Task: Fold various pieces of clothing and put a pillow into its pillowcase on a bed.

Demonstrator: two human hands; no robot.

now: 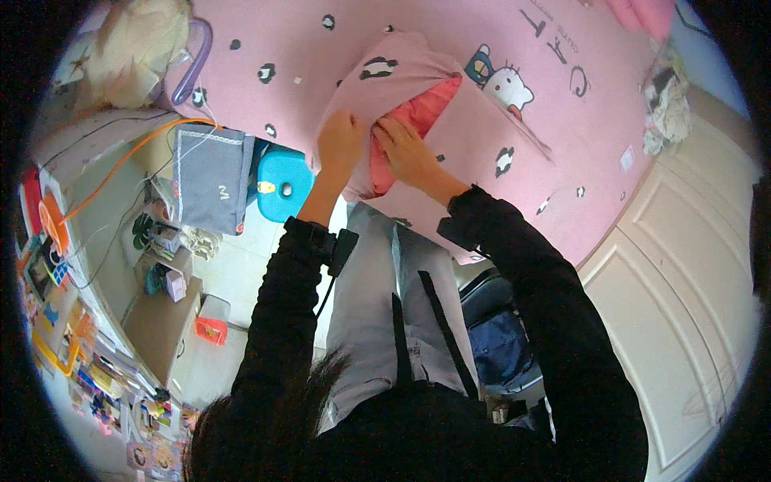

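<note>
A pink fabric cover (385, 66) with black-and-white spots lies bunched in front of me on a matching pink bed sheet (289, 36). Its opening shows a coral-red inner piece of fabric (424, 108). My left hand (341, 141) is closed on the pink cover at the left of the opening. My right hand (409, 153) lies at the opening over the red fabric, its fingertips gripping cloth near the left edge; exactly which layer is hidden by the fingers.
Left of the bed stand a blue plastic stool (283, 187), a grey fabric cover (211, 181) and a cluttered desk with an orange cable (120, 162). A purple hanger (202, 60) lies upper left. Cream cabinet doors (650, 289) stand at right, a dark blue bag (503, 346) below the bed's edge.
</note>
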